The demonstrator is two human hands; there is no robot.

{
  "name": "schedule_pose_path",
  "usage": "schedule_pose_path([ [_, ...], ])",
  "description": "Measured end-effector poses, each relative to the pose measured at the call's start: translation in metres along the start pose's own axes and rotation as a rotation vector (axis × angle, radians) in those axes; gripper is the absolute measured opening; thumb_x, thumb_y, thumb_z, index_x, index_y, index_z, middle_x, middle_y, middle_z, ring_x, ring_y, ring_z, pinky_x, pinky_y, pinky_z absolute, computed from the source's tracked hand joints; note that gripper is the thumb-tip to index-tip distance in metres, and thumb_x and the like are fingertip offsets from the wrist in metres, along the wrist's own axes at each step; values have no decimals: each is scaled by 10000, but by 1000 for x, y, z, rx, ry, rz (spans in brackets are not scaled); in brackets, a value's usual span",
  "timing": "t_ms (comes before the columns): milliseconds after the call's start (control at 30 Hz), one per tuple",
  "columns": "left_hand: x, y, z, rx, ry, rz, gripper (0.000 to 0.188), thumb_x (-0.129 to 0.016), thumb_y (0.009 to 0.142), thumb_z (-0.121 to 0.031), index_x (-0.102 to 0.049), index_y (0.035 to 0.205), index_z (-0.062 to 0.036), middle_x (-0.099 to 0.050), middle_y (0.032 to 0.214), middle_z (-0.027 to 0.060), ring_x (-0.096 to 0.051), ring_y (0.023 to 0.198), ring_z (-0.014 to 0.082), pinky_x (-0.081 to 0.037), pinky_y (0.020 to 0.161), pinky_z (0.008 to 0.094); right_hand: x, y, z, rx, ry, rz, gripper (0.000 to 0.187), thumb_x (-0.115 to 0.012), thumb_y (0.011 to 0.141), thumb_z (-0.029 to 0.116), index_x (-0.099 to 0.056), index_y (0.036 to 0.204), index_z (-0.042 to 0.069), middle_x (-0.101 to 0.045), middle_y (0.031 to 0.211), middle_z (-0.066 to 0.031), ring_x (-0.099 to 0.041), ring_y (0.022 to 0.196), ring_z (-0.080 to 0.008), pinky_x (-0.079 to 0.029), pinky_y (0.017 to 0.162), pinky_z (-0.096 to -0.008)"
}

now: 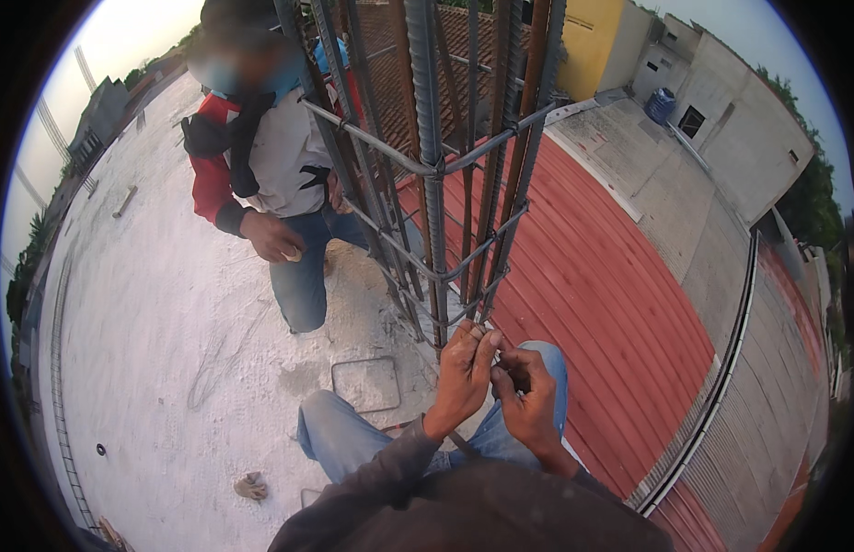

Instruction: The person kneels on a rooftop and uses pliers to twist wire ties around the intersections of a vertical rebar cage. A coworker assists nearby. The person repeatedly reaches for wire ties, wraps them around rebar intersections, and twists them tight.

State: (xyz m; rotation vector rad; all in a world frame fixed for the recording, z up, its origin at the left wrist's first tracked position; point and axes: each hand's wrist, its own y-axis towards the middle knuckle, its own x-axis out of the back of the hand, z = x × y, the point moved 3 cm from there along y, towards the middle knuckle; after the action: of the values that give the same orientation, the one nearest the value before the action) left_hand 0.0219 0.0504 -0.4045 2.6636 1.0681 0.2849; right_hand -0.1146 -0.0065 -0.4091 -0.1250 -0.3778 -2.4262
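A column cage of upright ribbed steel bars [431,120] rises in front of me, ringed by square steel stirrups [464,164]. Both of my hands are close together at the cage's lower right corner. My left hand [464,373] is closed, its thumb and fingers pinched near the foot of a bar. Just to its right, my right hand [530,396] has its fingers curled in and pressed together. Something small and pale shows between the hands, too small to name. A loose square stirrup [397,382] lies flat on the slab, left of my left hand.
A co-worker [284,179] kneels on the pale concrete slab [160,340] beyond the cage, left of it. At right, a red corrugated roof [593,267] lies past the slab's edge. A crumpled greyish lump [250,486] and a small black ring [101,450] lie on the slab.
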Motion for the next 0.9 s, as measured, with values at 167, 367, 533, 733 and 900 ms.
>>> schedule_pose_path([
  [167,-8,21,-32,-117,60,96,279,-615,1120,-209,-774,1096,19,-643,1000,119,-620,933,233,-515,821,377,6,28,21,210,75,-204,202,-732,1045,42,-718,1242,2,-728,917,-59,-641,766,-71,-490,635,-260],
  [367,-5,52,-77,-276,12,-11,420,-675,1082,-320,-708,1356,-4,-592,1291,173,-622,1086,240,-537,903,393,56,69,78,456,-130,-401,197,-706,1057,31,-794,1233,22,-674,896,-20,-525,717,-52,-392,605,-244],
  [533,-9,67,-106,-442,124,-106,715,-711,1061,-278,-402,1600,77,-426,1540,298,-471,1434,414,-448,1155,494,93,129,143,614,-276,-506,215,-704,1054,40,-805,1243,50,-624,856,16,-489,712,-53,-368,588,-249],
  [733,-23,73,-119,-452,79,-235,854,-641,1097,-277,-171,1646,178,-246,1657,372,-302,1562,503,-275,1279,567,78,189,205,749,-593,-306,199,-747,1006,102,-837,1180,134,-652,816,-11,-564,654,-125,-429,588,-312],
  [900,-28,88,-116,-386,-16,-292,871,-549,1138,-414,-157,1663,159,-214,1718,346,-220,1634,448,-184,1325,538,70,219,227,761,-764,-82,152,-734,1002,150,-846,1105,157,-701,858,-25,-665,721,-227,-514,684,-379],
])
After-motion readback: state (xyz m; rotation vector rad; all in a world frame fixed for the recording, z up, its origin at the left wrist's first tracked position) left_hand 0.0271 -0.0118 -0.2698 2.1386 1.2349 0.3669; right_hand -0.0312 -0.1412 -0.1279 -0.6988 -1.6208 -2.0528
